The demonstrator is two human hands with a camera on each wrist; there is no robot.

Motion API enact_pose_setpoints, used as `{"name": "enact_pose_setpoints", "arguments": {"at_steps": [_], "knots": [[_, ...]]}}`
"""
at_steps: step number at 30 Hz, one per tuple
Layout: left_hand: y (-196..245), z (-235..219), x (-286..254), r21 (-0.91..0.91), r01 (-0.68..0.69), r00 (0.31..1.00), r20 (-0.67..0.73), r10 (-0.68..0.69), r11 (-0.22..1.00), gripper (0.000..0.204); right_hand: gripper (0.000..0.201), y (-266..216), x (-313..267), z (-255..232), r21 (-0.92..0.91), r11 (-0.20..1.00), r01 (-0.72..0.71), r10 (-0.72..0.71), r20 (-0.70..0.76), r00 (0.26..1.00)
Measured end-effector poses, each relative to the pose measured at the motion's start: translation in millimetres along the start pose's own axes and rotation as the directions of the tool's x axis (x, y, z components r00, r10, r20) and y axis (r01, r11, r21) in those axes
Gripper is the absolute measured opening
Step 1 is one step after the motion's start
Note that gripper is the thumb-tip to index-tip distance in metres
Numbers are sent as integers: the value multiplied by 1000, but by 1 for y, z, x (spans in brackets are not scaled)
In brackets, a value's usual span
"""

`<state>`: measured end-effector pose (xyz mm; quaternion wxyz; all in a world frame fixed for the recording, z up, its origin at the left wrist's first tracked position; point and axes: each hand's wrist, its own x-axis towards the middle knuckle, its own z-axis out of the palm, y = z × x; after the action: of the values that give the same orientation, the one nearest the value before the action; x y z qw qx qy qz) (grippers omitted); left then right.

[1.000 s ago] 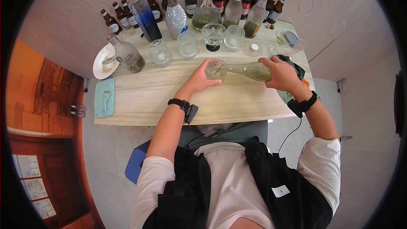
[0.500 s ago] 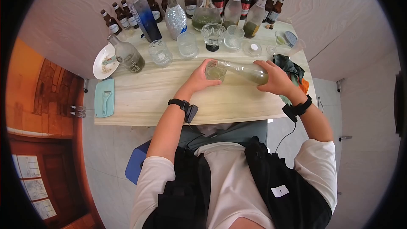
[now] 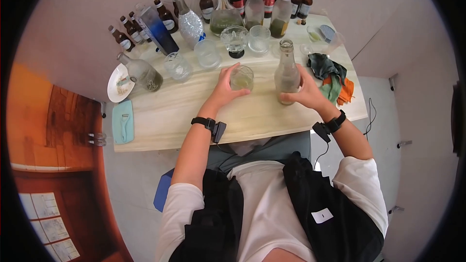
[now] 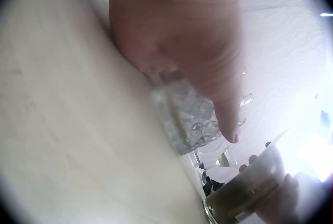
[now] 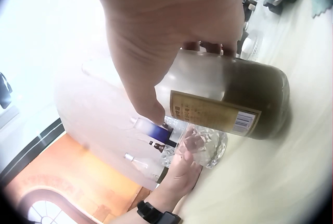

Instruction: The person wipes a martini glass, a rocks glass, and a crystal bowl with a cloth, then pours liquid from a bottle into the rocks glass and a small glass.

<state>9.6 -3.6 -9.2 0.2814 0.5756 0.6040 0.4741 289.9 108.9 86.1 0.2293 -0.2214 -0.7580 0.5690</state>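
My left hand (image 3: 225, 90) grips a cut-glass tumbler (image 3: 241, 78) on the table, thumb on the near side and fingers round the far side. A little pale greenish liquid shows in it. To its right, my right hand (image 3: 308, 91) holds a clear glass bottle (image 3: 286, 70) upright by its body. In the right wrist view, that bottle has a gold label (image 5: 213, 112) and murky greenish liquid in its lower part. The left wrist view shows the tumbler's faceted wall (image 4: 192, 117) under the thumb, with the bottle (image 4: 250, 193) beyond it.
Several glasses (image 3: 208, 54) stand behind the hands, with a row of bottles (image 3: 222, 17) at the back. On the left are a squat bottle (image 3: 143, 73), a white bowl (image 3: 116, 90) and a teal board (image 3: 117, 128) with a peeler. Crumpled cloths (image 3: 330, 70) lie right.
The bottle was tipped with its neck over the tumbler; my right hand has swung it upright and set it to the right. My left hand keeps its hold on the tumbler.
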Motion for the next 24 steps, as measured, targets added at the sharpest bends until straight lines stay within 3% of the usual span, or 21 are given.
{"name": "enact_pose_setpoints", "arguments": {"at_steps": [5, 24], "knots": [[-9, 0, -1, 55, -32, 999, -19, 33, 998, 107, 87, 10, 2, 14, 147, 989, 12, -7, -33, 999], [-8, 4, 2, 14, -15, 999, -29, 16, 1000, 95, 90, 24, 7, 56, 405, 911, 81, -96, 17, 995]]}}
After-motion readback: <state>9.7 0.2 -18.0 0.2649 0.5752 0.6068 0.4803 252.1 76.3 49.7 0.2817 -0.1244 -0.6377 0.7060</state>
